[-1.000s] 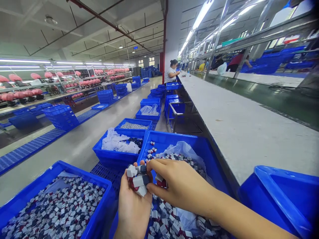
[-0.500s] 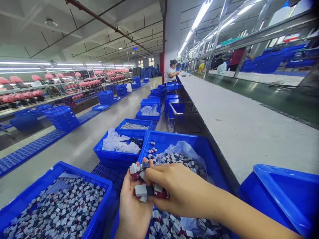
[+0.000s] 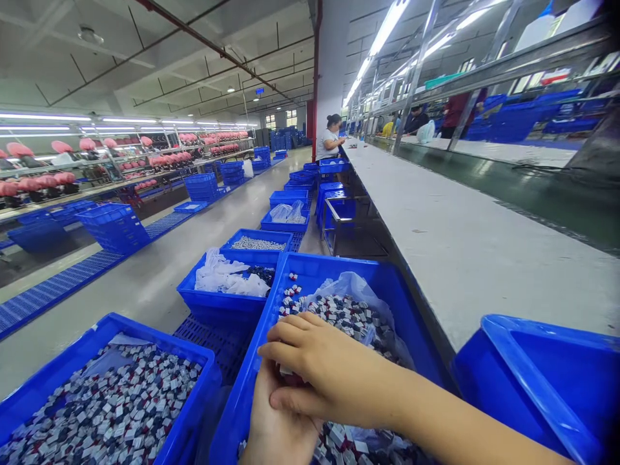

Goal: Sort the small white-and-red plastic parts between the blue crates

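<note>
Head view: at lower centre, the right hand, curled over the cupped left hand, was closed with it around partly hidden small blocks, presumably against spilling, above a blue bin bounded at right by the bench, with open air over its far half.

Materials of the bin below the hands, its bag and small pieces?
Blue bin: probably moulded plastic, slightly glossy, evenly coloured. Bag: likely thin plastic film, translucent and crinkled. Small blocky pieces: perhaps matte hard plastic, given crisp edges; material uncertain.
</note>
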### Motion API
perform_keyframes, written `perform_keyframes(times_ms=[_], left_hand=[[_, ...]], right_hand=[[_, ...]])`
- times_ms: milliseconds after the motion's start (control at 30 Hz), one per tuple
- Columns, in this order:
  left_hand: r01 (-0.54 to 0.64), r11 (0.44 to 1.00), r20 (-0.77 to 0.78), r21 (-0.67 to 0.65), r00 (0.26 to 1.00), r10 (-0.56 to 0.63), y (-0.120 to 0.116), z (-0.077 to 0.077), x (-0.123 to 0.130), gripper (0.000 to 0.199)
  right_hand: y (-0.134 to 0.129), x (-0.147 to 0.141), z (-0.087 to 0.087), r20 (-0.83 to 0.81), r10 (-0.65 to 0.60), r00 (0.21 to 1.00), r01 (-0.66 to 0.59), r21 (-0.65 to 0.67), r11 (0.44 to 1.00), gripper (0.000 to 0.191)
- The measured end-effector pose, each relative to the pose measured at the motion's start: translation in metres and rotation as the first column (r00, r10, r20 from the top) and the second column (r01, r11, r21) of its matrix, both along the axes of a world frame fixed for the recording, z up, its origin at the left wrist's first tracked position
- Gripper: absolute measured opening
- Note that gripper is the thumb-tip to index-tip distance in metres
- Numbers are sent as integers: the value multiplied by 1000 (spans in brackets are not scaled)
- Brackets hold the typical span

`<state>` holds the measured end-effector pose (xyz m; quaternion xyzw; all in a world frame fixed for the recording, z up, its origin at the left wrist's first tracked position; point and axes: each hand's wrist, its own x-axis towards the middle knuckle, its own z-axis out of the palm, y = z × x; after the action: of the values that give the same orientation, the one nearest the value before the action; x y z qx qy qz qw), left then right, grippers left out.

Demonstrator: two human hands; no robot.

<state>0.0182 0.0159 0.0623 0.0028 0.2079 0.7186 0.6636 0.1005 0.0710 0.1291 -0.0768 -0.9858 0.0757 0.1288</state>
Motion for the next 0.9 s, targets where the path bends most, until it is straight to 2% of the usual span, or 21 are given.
perform_keyframes(times_ms=[167, 267, 367, 433, 500, 600, 700, 800, 900], left_hand=[[-41, 994, 3, -100, 999, 41, 1, 15, -9, 26], [-104, 975, 15, -196, 994, 109, 0, 21, -16, 22], [-108, 972, 2, -208, 994, 111, -1, 23, -21, 23], [-116, 975, -36, -191, 993, 111, -2, 21, -23, 23], [-174, 973, -122, -153, 980, 156, -2, 17, -25, 22], [-290, 954, -284, -79, 924, 257, -3, 12, -25, 24], [-339, 940, -378, -25, 874, 306, -3, 9, -24, 30], [-319, 948, -384, -1, 875, 294, -2, 5, -34, 27], [-220, 974, -315, -49, 929, 194, 0, -12, -73, 21]], right_hand=[[5, 5, 4, -25, 7, 1000, -7, -10, 1000, 63], [6, 8, 9, -17, -29, 999, 28, -10, 1000, 64], [7, 9, 11, -1, -66, 998, 66, 5, 998, 63], [7, 9, 10, 17, -78, 997, 78, 13, 997, 62], [7, 8, 9, 41, -81, 996, 80, 19, 997, 62], [6, 8, 8, 64, -74, 995, 73, 18, 997, 65], [6, 8, 9, 64, -68, 996, 67, 16, 998, 67], [6, 9, 10, 73, -77, 994, 75, 25, 997, 69], [6, 10, 11, 85, -110, 990, 106, 46, 993, 66]])
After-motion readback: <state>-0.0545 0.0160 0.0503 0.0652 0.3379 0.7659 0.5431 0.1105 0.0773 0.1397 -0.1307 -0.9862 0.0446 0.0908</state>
